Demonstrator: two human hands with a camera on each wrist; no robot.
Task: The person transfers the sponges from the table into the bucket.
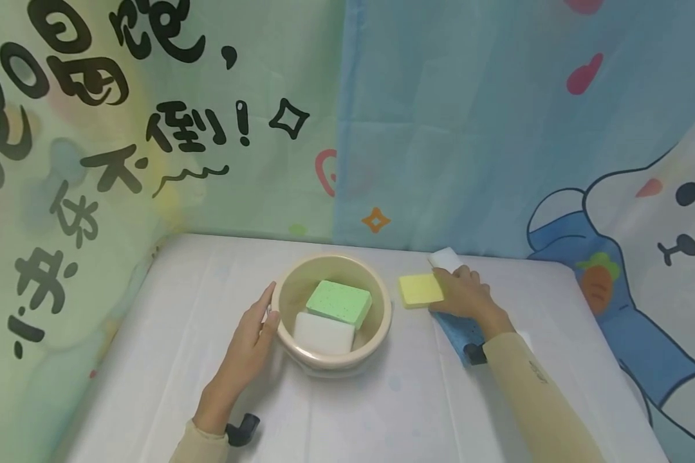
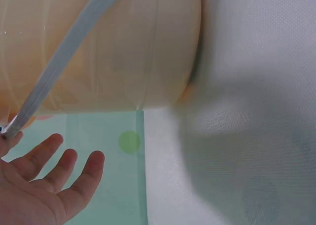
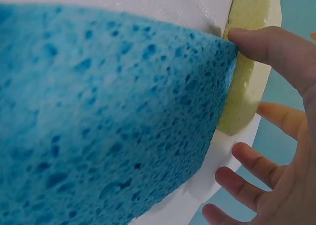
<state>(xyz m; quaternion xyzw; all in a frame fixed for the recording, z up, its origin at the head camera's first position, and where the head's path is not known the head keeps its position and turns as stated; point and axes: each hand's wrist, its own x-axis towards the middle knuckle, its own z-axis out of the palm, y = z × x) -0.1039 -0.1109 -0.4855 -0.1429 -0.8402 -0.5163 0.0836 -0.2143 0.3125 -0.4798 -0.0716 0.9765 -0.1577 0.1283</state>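
Note:
A cream bucket (image 1: 387, 308) stands upright on the table, holding a green sponge (image 1: 338, 301) that leans over a white block (image 1: 324, 334). My left hand (image 1: 246, 344) touches the bucket's left side at the rim. Seen from the left wrist, the fingers (image 2: 89, 173) are spread and loosely bent beside the bucket wall (image 2: 123, 47). To the right of the bucket, my right hand (image 1: 466, 296) pinches a yellow sponge (image 1: 418, 290) by its right end between thumb and index finger. A blue sponge (image 3: 108, 111) lies right under that hand, its corner near the thumb.
Behind the yellow sponge is another white block (image 1: 444, 258), partly covered by the right hand. The bucket's grey handle (image 2: 64, 57) slants down across its side. A printed cloth backdrop (image 1: 440, 128) rises along the back edge of the white table (image 1: 347, 424).

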